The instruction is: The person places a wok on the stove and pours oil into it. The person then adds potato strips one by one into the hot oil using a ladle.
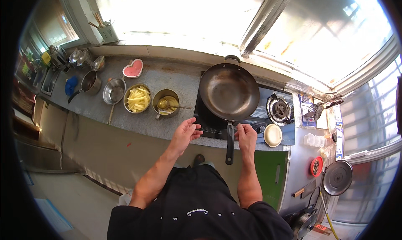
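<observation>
Counter (180,77) runs the width before me, and the black hob (204,112) is set in its right-hand stretch, by the window (180,10). On the hob, straight ahead, sits my wok (229,91), upright, no food showing in it, its handle (230,148) pointing back at me past the counter's front. That overhang is the thing to mind, I reckon: one careless knock and the round body could swing, so I'd do well to have the handle firm before shifting anything. A bowl (137,112) of pale strips (138,98) and a pot (166,92) with a ladle (163,103) in it stand to the left, apart from the wok and worth steering clear of. My right grip (246,136) hovers just right of the handle's root, thumb and fingertips drawn close; whether they touch it I cannot tell. My left grip (186,132) hangs near the hob's front left corner, fingers apart, holding nothing. Best, to my mind, to close the right round the handle further down, away from the metal, and let the left steady only if the rim tips
</observation>
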The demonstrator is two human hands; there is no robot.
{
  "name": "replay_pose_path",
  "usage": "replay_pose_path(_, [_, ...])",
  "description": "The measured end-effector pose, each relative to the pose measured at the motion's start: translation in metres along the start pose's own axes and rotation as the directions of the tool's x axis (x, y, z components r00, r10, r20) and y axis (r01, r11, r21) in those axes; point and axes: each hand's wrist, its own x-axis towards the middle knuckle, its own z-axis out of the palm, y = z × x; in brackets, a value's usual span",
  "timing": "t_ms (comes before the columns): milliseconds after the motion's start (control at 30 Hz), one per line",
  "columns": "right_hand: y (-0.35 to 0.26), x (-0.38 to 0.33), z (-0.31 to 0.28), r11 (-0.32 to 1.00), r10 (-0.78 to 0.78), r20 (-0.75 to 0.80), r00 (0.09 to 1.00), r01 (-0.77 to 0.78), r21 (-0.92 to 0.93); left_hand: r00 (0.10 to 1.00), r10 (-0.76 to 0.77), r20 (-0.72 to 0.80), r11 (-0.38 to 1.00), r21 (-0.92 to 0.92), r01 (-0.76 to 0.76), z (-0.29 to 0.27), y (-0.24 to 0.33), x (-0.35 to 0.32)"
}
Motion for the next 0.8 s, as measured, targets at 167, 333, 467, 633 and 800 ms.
replay_pose_path(167, [0.000,-0.010,0.000,1.000,0.029,-0.091,0.995,-0.030,0.001,0.998,-0.040,0.058,0.999,0.013,0.039,-0.013,0.012,0.005])
replay_pose_path(333, [-0.006,-0.026,0.007,0.999,0.048,-0.212,0.976,-0.048,0.005,0.993,-0.067,0.092,0.997,0.040,0.064,-0.034,0.029,0.010])
replay_pose_path(467, [-0.008,-0.044,0.014,0.998,0.057,-0.281,0.958,-0.064,-0.016,0.990,-0.096,0.107,0.994,0.067,0.089,-0.051,0.038,0.010])
replay_pose_path(633, [-0.015,-0.072,0.030,0.996,0.087,-0.356,0.930,-0.092,0.003,0.980,-0.128,0.153,0.990,0.077,0.118,-0.073,0.044,0.012])
replay_pose_path(800, [-0.015,-0.096,0.043,0.996,0.089,-0.433,0.897,-0.086,0.027,0.972,-0.161,0.174,0.985,0.093,0.146,-0.093,0.052,0.010])
